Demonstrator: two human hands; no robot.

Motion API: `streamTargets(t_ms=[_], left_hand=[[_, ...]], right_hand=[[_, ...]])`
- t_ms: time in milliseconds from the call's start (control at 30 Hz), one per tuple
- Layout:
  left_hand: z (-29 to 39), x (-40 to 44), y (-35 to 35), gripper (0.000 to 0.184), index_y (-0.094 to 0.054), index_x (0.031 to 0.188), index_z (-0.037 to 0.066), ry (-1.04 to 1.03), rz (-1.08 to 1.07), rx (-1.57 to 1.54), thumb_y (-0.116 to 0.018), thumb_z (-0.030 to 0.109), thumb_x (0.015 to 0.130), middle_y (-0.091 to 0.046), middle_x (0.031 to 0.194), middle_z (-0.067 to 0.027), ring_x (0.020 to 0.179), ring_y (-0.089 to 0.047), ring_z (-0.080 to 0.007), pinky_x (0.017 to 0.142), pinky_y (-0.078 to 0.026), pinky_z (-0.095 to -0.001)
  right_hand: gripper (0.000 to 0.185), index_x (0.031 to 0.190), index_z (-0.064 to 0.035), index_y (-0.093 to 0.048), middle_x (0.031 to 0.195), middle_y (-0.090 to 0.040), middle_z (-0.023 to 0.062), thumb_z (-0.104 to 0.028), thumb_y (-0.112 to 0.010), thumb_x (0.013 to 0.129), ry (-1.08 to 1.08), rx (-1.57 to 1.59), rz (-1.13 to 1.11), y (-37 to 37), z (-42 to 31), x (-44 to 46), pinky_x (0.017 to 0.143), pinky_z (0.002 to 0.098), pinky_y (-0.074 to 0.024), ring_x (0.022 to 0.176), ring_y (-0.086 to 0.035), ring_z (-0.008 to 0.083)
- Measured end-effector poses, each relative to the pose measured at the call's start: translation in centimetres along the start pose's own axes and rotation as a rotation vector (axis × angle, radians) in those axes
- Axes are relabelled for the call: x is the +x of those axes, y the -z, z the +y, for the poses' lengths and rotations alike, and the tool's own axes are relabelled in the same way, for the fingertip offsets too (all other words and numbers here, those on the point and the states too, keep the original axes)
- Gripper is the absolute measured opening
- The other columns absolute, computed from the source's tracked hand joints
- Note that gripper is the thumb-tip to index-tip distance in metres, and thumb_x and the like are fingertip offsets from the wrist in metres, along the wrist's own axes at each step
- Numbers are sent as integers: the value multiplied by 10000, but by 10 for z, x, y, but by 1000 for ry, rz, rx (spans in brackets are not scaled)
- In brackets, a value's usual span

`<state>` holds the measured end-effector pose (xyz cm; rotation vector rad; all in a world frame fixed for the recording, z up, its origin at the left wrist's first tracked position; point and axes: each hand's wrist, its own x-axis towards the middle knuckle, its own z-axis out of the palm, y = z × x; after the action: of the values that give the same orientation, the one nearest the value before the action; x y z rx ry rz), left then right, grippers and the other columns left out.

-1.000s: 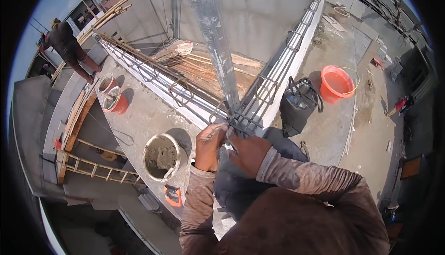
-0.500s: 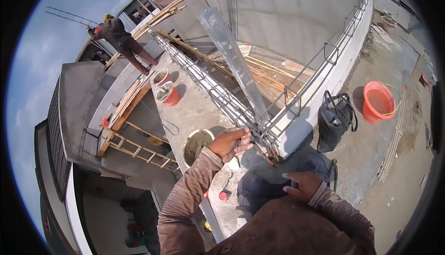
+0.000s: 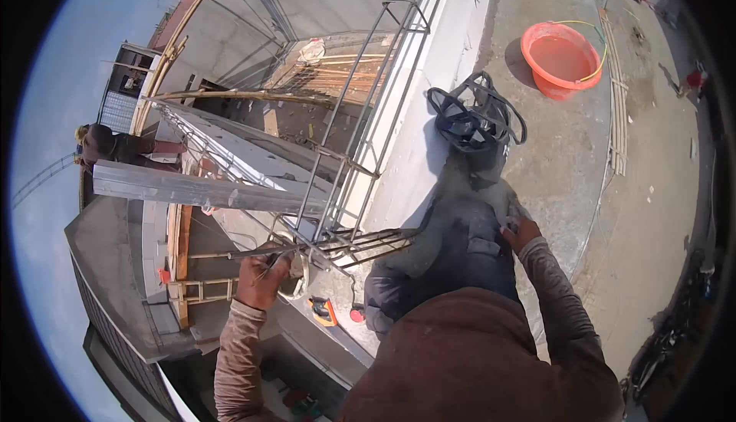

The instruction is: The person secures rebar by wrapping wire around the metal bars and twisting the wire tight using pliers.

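Left of centre, my left hand (image 3: 261, 279) curls beside the rebar cage (image 3: 347, 163), right hand (image 3: 524, 233) well apart; I can't tell either grip.

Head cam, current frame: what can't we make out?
- Left hand, head view: what its fingers hold; too small against dark rebar.
- Right hand, head view: whether it grips anything; fingertips lost against the dark trousers.
- Black bag, head view: contents; straps and shadow cover them.
- Pale bucket, head view: contents; left hand and rebar block most of it.
- Co-worker, head view: hands; too small.
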<state>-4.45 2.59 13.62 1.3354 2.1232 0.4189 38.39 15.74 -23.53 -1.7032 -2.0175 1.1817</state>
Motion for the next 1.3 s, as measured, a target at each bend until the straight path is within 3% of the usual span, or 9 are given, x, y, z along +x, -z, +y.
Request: streamTargets(t_ms=[67,200,500,600,800,867,900,1067,1300], left_hand=[[7,-3,-13,137,-650,987,5,-419,210,493,-657,78,871,-645,919,-131,782,-606,-265,710,-475,-382],[-9,0,-10,229,-640,1107,11,-398,193,714,-646,100,896,-632,1033,-192,954,-601,-360,885,-454,-436],[-7,-19,-17,173,-614,982,-16,-34,254,87,-708,53,854,-668,844,-83,775,-639,-143,699,-489,-287],[-23,-22,-22,89,-601,937,-13,-25,239,-305,-667,29,895,-670,860,-58,780,-610,-79,699,-490,-254],[-27,-17,-29,116,-622,979,2,-117,348,-286,-669,48,883,-665,820,-49,773,-610,-96,711,-489,-264],[-27,-18,-32,147,-619,1014,12,-188,382,21,-644,27,870,-639,803,-21,764,-591,-81,718,-476,-251],[-26,-20,-34,173,-627,1036,21,-232,416,8,-662,40,867,-647,807,-22,754,-585,-76,719,-475,-250],[-32,-11,-41,115,-643,956,18,-229,477,-10,-687,78,869,-652,787,-32,742,-585,-70,693,-477,-259],[-14,-11,-36,152,-600,854,8,-279,497,221,-696,122,824,-605,766,-184,697,-614,-354,644,-483,-394]], right_hand=[[472,1112,-20,-649,1070,-658,259,-392,-684,825,-176,-26,-9,-3,26,-3,930,457,-490,1052,-611,426],[521,1145,-39,-605,1160,-615,230,-405,-715,791,-409,-158,0,-30,87,-7,933,450,-485,1097,-591,398],[1044,1455,-135,-289,1484,-385,109,-461,-862,646,-769,-445,-82,-80,70,38,1102,490,-334,1369,-396,294],[973,1438,-169,-312,1441,-442,96,-454,-837,669,-705,-451,-66,-102,103,46,1081,488,-353,1342,-437,265],[843,1408,-100,-358,1417,-478,150,-436,-770,752,-805,-466,-51,-92,99,50,1054,477,-395,1292,-501,281],[610,1276,-8,-520,1288,-589,211,-383,-682,823,-734,-223,-41,-84,108,39,993,544,-446,1183,-583,364],[485,1095,59,-616,1015,-684,231,-336,-673,818,-699,-147,70,-87,117,35,817,517,-546,951,-678,387],[355,921,73,-653,742,-660,178,-252,-657,778,-563,42,90,-83,196,46,567,438,-547,675,-686,341],[274,934,40,-610,719,-651,178,-205,-625,810,-325,-86,44,0,140,-9,536,445,-531,613,-680,297]])
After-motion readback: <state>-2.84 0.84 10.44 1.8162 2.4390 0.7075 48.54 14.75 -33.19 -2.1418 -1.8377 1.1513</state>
